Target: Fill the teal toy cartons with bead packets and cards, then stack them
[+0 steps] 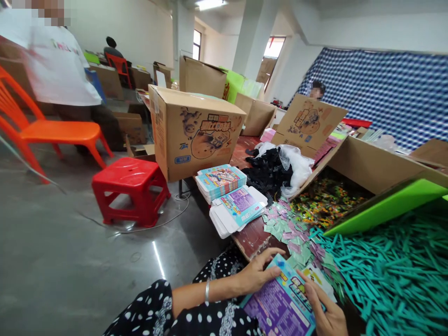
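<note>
Both my hands hold a blue and purple printed carton (280, 303) over my lap at the table's front edge. My left hand (257, 273) grips its upper left edge, thumb on the printed face. On the carton's right side, my right hand (325, 308) has its fingers against the edge; part of that hand is cut off by the frame. Just beyond lies a white packet with a yellow print (317, 280), partly hidden by my right hand. Small green and pink sachets (297, 238) are scattered behind the carton. Flat cartons (238, 207) lie in two stacks farther left.
Teal plastic sticks (388, 266) heap at the right beside a green panel (388, 207). An open box (336, 191) holds orange-and-green packets. Black mesh material (271, 170) and a large cardboard box (199, 133) stand behind. A red stool (131, 186) and orange chair (59, 130) are left; other people are around.
</note>
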{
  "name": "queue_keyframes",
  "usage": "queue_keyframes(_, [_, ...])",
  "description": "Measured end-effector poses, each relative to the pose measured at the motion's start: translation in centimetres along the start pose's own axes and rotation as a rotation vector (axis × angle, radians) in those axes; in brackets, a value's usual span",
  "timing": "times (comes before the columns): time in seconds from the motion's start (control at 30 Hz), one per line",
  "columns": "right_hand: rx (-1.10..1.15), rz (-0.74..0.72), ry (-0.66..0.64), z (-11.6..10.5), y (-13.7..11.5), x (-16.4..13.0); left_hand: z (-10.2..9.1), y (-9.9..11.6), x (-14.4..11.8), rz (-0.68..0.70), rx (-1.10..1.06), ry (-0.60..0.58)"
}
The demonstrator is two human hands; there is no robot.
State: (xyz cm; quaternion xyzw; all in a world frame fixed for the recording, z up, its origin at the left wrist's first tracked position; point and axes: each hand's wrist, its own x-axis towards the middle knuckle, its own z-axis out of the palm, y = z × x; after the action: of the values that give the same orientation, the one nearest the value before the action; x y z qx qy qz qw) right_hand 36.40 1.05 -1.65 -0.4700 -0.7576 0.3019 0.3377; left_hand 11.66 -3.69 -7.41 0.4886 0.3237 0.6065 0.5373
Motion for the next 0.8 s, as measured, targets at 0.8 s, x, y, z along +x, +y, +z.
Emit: queue_keyframes(0.8, [-1.016, -0.717, 0.028, -13.1, -20.6, -9.6, 2.1, 10.7, 6.9, -0.348, 0.19, -0.15])
